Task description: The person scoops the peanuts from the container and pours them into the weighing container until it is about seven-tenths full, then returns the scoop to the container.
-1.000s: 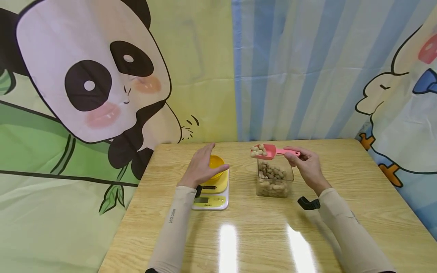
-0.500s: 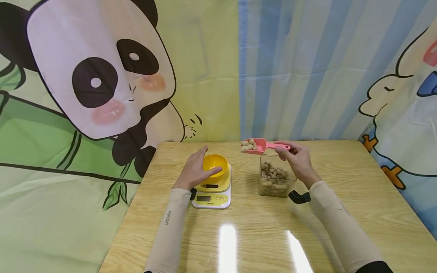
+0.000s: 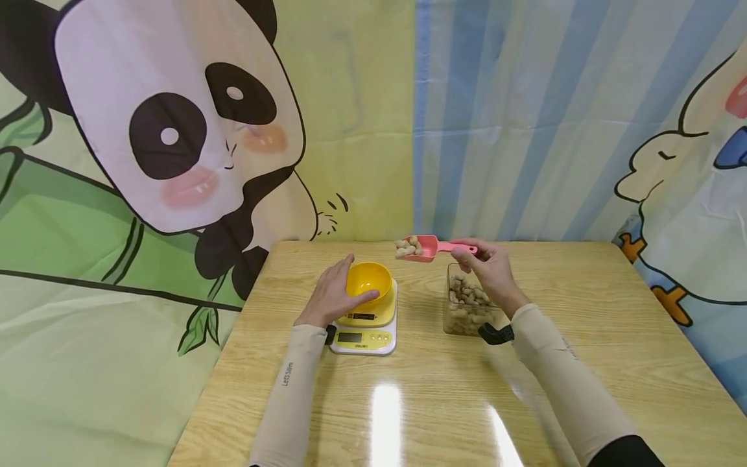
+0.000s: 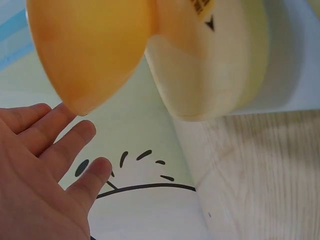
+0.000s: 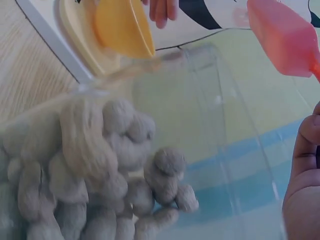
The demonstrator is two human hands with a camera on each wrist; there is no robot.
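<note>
My right hand (image 3: 490,269) pinches the handle of a pink scoop (image 3: 428,249), which carries several unshelled peanuts (image 3: 408,246) in its bowl. The scoop is up in the air, between a clear box and a yellow bowl (image 3: 370,277). That bowl stands on a yellow and white kitchen scale (image 3: 364,340). At the bowl's left side, my left hand (image 3: 329,295) has its fingers extended and its thumb across the near rim. The left wrist view shows the fingers spread, with tips right by the bowl's edge. In the right wrist view, the scoop's pink underside (image 5: 284,42) appears.
The clear square box (image 3: 450,324) holds a pile of peanuts (image 5: 85,145) below my right hand. All stands on a light wooden table (image 3: 303,415). Behind it hangs a cartoon curtain (image 3: 362,130) with a panda, and the table's back edge meets it.
My right hand has moved left with the loaded scoop, away from above the box toward the bowl. The left hand stays beside the bowl; the head view has shifted slightly.
</note>
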